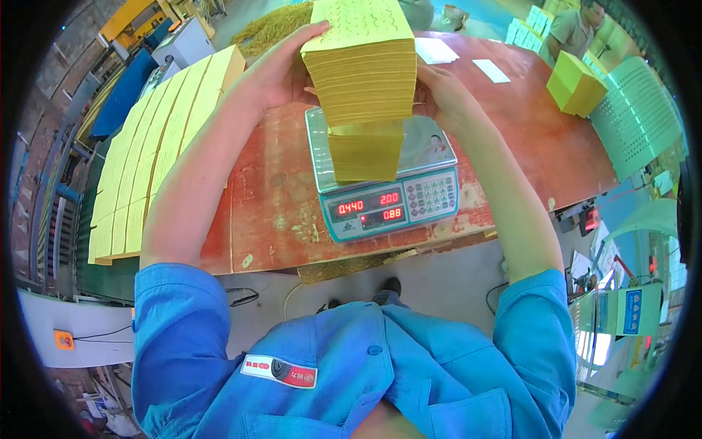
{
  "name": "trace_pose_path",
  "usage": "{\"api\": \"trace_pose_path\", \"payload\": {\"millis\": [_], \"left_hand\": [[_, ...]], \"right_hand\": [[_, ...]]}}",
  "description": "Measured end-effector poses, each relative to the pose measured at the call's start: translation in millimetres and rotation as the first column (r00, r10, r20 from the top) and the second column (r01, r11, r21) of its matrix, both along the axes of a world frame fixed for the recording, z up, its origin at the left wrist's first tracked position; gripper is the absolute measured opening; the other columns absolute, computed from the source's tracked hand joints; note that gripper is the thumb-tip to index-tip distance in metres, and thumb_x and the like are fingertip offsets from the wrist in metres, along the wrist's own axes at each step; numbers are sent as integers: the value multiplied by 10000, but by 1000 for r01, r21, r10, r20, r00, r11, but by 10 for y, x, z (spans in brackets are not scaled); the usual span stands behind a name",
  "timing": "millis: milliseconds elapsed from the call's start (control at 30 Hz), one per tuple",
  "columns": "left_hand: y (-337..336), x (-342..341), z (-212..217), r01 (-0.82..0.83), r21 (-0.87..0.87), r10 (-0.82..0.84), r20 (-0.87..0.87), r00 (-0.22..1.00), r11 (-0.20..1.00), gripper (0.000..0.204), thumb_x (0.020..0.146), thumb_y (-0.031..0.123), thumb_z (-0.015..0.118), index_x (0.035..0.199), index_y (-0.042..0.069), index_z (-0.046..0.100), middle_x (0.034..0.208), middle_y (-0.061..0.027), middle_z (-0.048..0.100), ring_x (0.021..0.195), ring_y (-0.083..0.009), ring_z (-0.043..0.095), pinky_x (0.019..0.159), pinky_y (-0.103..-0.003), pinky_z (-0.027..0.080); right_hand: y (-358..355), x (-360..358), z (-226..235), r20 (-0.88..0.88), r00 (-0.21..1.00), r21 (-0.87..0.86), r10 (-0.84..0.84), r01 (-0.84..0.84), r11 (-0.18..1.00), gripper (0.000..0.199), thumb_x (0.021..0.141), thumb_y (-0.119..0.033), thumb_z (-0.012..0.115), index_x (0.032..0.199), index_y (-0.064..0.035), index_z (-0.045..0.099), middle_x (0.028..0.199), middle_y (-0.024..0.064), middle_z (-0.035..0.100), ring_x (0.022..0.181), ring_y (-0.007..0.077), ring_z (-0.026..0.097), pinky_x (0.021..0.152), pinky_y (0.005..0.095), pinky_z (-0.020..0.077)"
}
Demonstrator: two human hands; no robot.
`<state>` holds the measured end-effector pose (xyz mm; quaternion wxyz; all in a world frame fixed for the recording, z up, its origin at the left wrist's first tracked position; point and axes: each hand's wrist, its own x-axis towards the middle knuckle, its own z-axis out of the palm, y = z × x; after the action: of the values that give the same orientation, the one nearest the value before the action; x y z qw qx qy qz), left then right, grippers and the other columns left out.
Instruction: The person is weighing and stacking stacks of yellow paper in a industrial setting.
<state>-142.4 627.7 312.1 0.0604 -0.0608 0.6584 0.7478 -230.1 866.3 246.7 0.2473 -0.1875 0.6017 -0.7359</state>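
Observation:
Between my two hands is a tall stack of yellow paper [362,84], its layered edges facing me and its top marked with wavy lines. My left hand [281,73] grips its left side, with the thumb on the top edge. Against the right side presses my right hand [442,95], its fingertips partly hidden behind the stack. Just under it, a smaller block of yellow paper [365,157] rests on the pan of a digital scale [431,194] with lit red digits. Whether the held stack touches the lower block I cannot tell.
The scale stands on a worn red table [270,212]. Long rows of yellow paper stacks [157,146] lie at the left. White sheets [491,71] are at the back, and a yellow block [576,84] sits at the right near a perforated green panel [635,113]. Another person [572,33] is beyond.

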Motion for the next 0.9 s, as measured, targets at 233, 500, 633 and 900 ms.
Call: {"api": "trace_pose_path", "payload": {"millis": [233,500,633,900], "left_hand": [[-11,-116,-210,29,-87,-25,51,998,996,754,815,622,608,1377,140,470,1298,-103,544,1149,-273,551,889,-537,479],[-51,-88,-317,29,-66,-25,49,998,997,760,811,613,628,1379,132,475,1270,-100,573,1138,-264,573,864,-528,505],[-16,-61,-353,0,-111,2,20,1000,994,765,807,637,618,1354,117,493,1147,-64,618,1007,-195,604,784,-445,524],[-63,-123,-819,-109,39,111,-40,993,993,726,946,653,375,1449,131,415,1409,-76,480,1289,-238,424,1061,-454,330]], "right_hand": [[55,-76,-268,28,999,88,-29,26,996,316,962,-307,560,1061,-25,663,883,57,667,746,127,619,668,256,484],[35,115,-299,25,998,69,-62,60,996,317,963,-289,562,1072,-8,662,892,66,677,725,136,623,671,253,497],[6,193,-308,-39,993,93,-115,118,989,353,965,-292,561,1118,11,655,922,71,678,732,143,629,687,255,510],[139,118,-570,-138,960,147,-243,263,954,446,967,-358,549,1247,-14,596,1150,79,631,958,163,618,808,294,486]]}}
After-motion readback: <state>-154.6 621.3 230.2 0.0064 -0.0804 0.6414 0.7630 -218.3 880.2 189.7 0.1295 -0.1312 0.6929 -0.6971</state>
